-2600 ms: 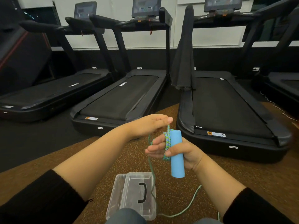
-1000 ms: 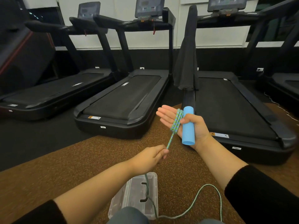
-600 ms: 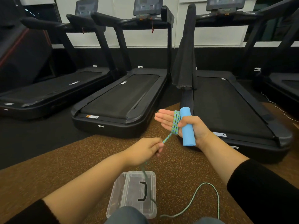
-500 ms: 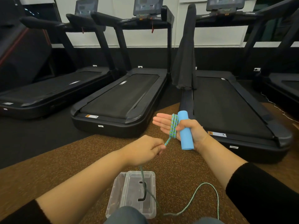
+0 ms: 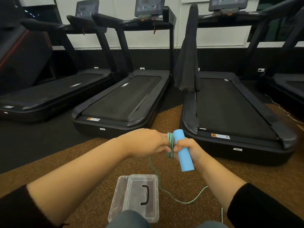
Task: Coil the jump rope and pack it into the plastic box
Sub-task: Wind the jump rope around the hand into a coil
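Note:
My right hand [image 5: 190,149] grips the light blue foam handle [image 5: 183,150] of the jump rope, held nearly upright, with several turns of green-blue rope [image 5: 171,143] wound around its fingers. My left hand [image 5: 148,142] is pressed against those turns and pinches the rope. The loose rope [image 5: 181,200] hangs down from the hands and trails over the brown floor to the right. A clear plastic box [image 5: 118,198] sits on the floor below my hands, its clear lid [image 5: 141,195] with a black handle lying askew on top.
Several black treadmills [image 5: 121,99] stand in a row just beyond the brown speckled mat [image 5: 98,162]. A dark cloth [image 5: 186,63] hangs from one treadmill's rail. My knees [image 5: 130,219] show at the bottom edge, next to the box.
My left hand rose from below and came up against my right hand, bringing the rope over the fingers. My right hand dropped lower and closer, and its fingers curled.

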The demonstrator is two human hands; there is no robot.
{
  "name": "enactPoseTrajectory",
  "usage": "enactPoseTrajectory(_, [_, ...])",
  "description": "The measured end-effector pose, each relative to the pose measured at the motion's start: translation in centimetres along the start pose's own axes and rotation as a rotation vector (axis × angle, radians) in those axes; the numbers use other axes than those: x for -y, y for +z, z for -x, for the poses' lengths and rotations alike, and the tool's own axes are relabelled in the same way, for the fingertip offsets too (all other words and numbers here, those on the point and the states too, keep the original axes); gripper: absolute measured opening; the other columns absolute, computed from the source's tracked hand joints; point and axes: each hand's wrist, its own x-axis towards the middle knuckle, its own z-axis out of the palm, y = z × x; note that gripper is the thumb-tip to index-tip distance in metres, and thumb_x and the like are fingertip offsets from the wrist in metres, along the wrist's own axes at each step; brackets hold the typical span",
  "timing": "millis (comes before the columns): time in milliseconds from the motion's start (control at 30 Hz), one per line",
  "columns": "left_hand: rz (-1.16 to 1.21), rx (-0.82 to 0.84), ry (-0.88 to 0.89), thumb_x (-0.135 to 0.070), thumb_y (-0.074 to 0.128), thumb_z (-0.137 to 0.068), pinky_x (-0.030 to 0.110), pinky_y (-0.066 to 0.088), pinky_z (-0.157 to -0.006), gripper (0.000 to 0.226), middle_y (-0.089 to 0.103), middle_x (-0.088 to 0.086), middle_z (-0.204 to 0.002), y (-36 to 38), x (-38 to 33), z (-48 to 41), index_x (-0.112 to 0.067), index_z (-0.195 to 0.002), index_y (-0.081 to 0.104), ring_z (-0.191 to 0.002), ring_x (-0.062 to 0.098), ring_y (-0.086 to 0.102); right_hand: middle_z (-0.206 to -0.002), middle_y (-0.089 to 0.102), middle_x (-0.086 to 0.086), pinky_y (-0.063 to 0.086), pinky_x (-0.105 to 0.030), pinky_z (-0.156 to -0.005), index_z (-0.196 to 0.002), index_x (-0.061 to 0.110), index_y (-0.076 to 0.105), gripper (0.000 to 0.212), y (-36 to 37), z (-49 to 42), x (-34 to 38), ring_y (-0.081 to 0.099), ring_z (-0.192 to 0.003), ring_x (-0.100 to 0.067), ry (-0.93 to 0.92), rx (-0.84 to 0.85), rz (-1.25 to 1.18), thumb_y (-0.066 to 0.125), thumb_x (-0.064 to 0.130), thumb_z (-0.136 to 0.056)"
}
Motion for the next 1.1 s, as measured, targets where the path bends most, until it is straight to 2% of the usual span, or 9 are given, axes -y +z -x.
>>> enactPoseTrajectory(133, [-0.178, 0.005, 0.072, -0.041, 0.036, -0.098, 0.029, 0.042, -0.067, 0.030, 0.061, -0.004, -0.095, -0.4, -0.1, -0.3, -0.022, -0.097, 0.058, -0.081, 0.013, 0.056, -0.052, 0.059, -0.009, 0.048, -0.018, -0.041, -0.068, -0.001, 0.053, 0.032, 1.0, 1.1, -0.7, 0.059, -0.043, -0.015, 0.001, -0.017, -0.103, 0.052, -0.006, -0.037])
enactPoseTrajectory(333, [-0.244, -0.020, 0.180, -0.049, 0.046, -0.092, 0.025, 0.032, -0.060, 0.030, 0.046, -0.010, -0.082, -0.4, -0.5, -0.7, -0.023, -0.090, 0.060, -0.074, 0.008, 0.047, -0.076, 0.051, -0.014, 0.041, -0.031, -0.067, -0.076, 0.001, 0.051, 0.048, 0.6, 0.9, -3.6, 0.050, -0.069, -0.028, 0.037, 0.043, -0.143, 0.069, 0.002, -0.032])
enactPoseTrajectory(433, [-0.228, -0.056, 0.217, -0.055, 0.046, -0.089, 0.023, 0.030, -0.054, 0.033, 0.042, -0.010, -0.075, -1.1, -0.5, -0.8, -0.025, -0.075, 0.053, -0.073, 0.011, 0.052, -0.089, 0.063, -0.023, 0.052, -0.039, -0.081, -0.085, -0.004, 0.047, 0.042, 0.9, 1.0, -4.0, 0.064, -0.089, -0.035, -0.029, 0.164, -0.310, 0.055, -0.005, -0.044])
enactPoseTrajectory(533, [-0.184, -0.099, 0.214, -0.058, 0.050, -0.085, 0.024, 0.030, -0.055, 0.033, 0.039, -0.010, -0.071, -1.9, 0.1, -0.8, -0.028, -0.071, 0.053, -0.073, 0.009, 0.051, -0.125, 0.058, -0.026, 0.040, -0.041, -0.104, -0.113, -0.006, 0.055, 0.056, 1.9, 1.3, -3.5, 0.052, -0.122, -0.037, -0.055, 0.273, -0.280, 0.041, -0.007, -0.059])
enactPoseTrajectory(667, [-0.136, -0.221, 0.240, -0.064, 0.046, -0.081, 0.028, 0.041, -0.060, 0.042, 0.047, -0.013, -0.072, -3.3, 1.5, -0.9, -0.025, -0.075, 0.062, -0.079, 0.005, 0.050, -0.133, 0.055, -0.019, 0.033, -0.035, -0.110, -0.133, -0.002, 0.046, 0.072, 2.1, 1.6, -3.6, 0.047, -0.129, -0.029, -0.042, 0.311, -0.102, 0.042, -0.001, -0.061])
enactPoseTrajectory(767, [-0.137, -0.232, 0.211, -0.060, 0.047, -0.084, 0.018, 0.033, -0.059, 0.040, 0.046, -0.014, -0.073, -3.9, 2.5, -1.3, -0.024, -0.074, 0.061, -0.076, -0.001, 0.038, -0.136, 0.051, -0.021, 0.029, -0.037, -0.112, -0.137, -0.006, 0.037, 0.072, 2.1, 1.9, -3.3, 0.043, -0.131, -0.031, -0.057, 0.393, -0.146, 0.054, 0.008, -0.069])
enactPoseTrajectory(900, [0.009, -0.247, 0.158, -0.058, 0.048, -0.084, 0.014, 0.032, -0.063, 0.044, 0.042, -0.012, -0.068, -3.3, 3.3, -1.4, -0.018, -0.071, 0.060, -0.072, 0.002, 0.039, -0.134, 0.052, -0.023, 0.027, -0.041, -0.113, -0.136, -0.007, 0.038, 0.073, 2.4, 2.1, -2.5, 0.044, -0.130, -0.035, -0.100, 0.451, -0.143, 0.058, 0.010, -0.068])
enactPoseTrajectory(1000, [0.188, -0.284, 0.108, -0.056, 0.046, -0.083, 0.023, 0.039, -0.067, 0.043, 0.041, -0.011, -0.064, -2.6, 3.7, -1.5, -0.019, -0.063, 0.053, -0.070, 0.008, 0.046, -0.135, 0.051, -0.024, 0.028, -0.041, -0.112, -0.135, -0.009, 0.038, 0.067, 2.8, 2.5, -1.7, 0.044, -0.130, -0.035, -0.141, 0.573, -0.222, 0.049, 0.004, -0.070])
enactPoseTrajectory(1100, [0.395, -0.329, -0.003, -0.046, 0.054, -0.085, 0.018, 0.038, -0.064, 0.039, 0.043, -0.009, -0.064, -0.7, 4.1, -1.6, -0.017, -0.061, 0.052, -0.063, 0.007, 0.046, -0.134, 0.051, -0.024, 0.029, -0.040, -0.111, -0.133, -0.010, 0.038, 0.064, 3.6, 2.8, -1.0, 0.047, -0.127, -0.034, -0.200, 0.640, -0.293, 0.041, -0.002, -0.070])
